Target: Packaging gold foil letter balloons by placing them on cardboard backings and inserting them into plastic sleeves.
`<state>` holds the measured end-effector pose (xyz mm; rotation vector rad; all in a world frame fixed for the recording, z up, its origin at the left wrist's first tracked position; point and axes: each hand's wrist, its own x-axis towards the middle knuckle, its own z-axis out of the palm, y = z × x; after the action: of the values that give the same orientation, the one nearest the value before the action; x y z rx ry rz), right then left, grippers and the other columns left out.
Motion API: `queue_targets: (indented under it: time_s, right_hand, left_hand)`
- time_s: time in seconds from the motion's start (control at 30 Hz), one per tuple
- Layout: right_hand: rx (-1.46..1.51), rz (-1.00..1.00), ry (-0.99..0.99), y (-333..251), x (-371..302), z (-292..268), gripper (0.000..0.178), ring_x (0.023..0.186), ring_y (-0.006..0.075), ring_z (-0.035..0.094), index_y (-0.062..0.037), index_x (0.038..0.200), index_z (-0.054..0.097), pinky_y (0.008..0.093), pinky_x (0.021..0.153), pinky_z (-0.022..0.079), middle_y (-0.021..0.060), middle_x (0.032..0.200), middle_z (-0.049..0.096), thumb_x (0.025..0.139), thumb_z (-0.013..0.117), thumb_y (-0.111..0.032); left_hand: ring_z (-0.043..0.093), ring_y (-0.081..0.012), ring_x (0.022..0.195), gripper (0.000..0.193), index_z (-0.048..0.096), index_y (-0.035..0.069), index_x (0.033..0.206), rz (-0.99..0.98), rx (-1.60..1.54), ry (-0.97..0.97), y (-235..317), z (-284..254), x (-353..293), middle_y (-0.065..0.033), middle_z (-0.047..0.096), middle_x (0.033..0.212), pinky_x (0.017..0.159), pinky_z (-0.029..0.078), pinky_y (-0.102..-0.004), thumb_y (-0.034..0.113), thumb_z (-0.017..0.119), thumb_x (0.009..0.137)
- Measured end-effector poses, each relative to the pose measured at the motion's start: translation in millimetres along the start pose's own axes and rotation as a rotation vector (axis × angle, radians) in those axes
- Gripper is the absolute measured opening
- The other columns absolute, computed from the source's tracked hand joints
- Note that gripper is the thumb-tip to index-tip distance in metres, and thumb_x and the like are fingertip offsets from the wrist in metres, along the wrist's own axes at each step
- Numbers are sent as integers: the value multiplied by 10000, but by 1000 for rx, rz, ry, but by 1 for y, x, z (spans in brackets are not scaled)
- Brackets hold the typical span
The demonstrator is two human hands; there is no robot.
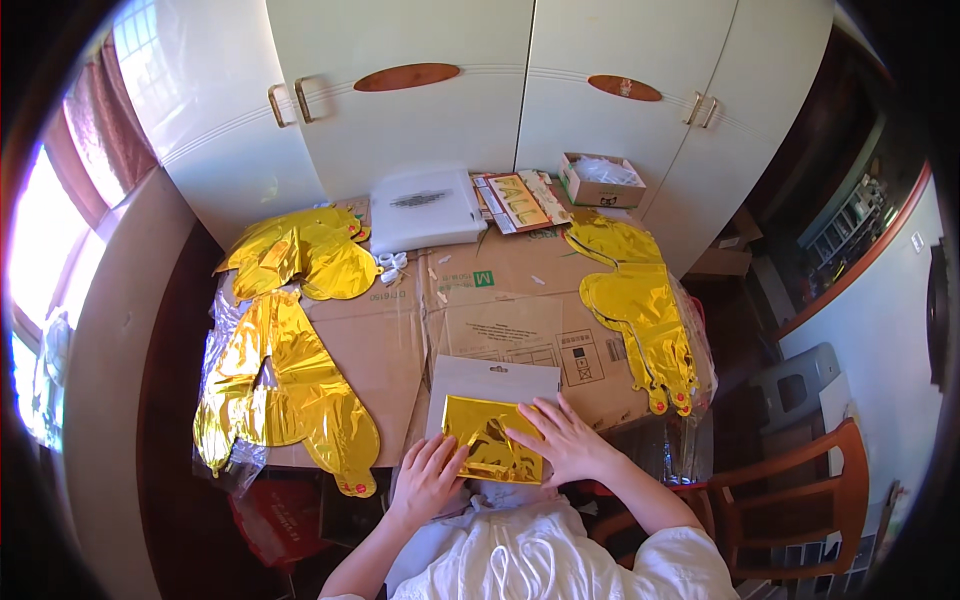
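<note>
A white cabinet [400, 140] is standing behind the table, whose top is bearing flat brown cardboard [375, 345]. On the cardboard, large gold foil shapes are lying well apart from the hands: one at the near left [290, 385], one behind it [310, 250], and one at the right [640, 290]. At the near edge, just in front of the person, a white backing [465, 375] with a hanging slot is lying, and the folded gold foil [490, 435] is covering its lower part. This foil is looking almost square, so I cannot tell a clear long axis. It is lying between the two hands. The right hand [570, 445] is reaching farther over it, the fingers spreading, not clamping. The left hand [428, 480] is touching its lower left edge with the fingertips; whether it is pinching, I cannot tell.
</note>
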<state>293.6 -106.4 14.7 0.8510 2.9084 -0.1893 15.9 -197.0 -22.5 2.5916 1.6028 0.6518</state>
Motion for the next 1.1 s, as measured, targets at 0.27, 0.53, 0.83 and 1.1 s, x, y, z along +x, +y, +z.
queue_targets:
  time_s: [0.27, 0.53, 0.83, 1.1]
  right_hand:
    - [96, -57, 143, -3, -5, 7, 837, 1321, 297, 373, -202, 1425, 398, 603, 1120, 228, 120, 1452, 390, 686, 774, -314]
    - [79, -91, 224, -7, -11, 21, 740, 1305, 279, 417, -192, 1377, 467, 614, 1104, 253, 93, 1426, 443, 715, 751, -358]
    - [117, 0, 98, 7, -12, 4, 998, 1371, 307, 344, -162, 1486, 302, 608, 1128, 190, 168, 1535, 255, 688, 752, -556]
    - [-36, 95, 214, 17, -14, 23, 794, 1361, 289, 344, -115, 1416, 433, 591, 1120, 221, 170, 1475, 360, 817, 593, -611]
  left_hand:
    - [558, -214, 1153, 415, 624, 116, 1172, 64, 58, 45, 2, -15, 0, -56, 609, 1209, 922, 432, -408, 161, 667, 762]
    - [621, -173, 1080, 248, 679, 97, 1035, 200, 105, 143, -1, -7, 1, -31, 669, 1098, 903, 458, -348, 126, 626, 794]
    - [661, -188, 1004, 223, 687, 68, 992, 256, 161, 181, -8, -17, 10, -56, 693, 1032, 844, 497, -342, 131, 626, 786]
    - [672, -197, 949, 240, 690, 44, 967, 428, 382, 175, -41, -56, 43, -76, 697, 1012, 812, 506, -335, 137, 622, 756]
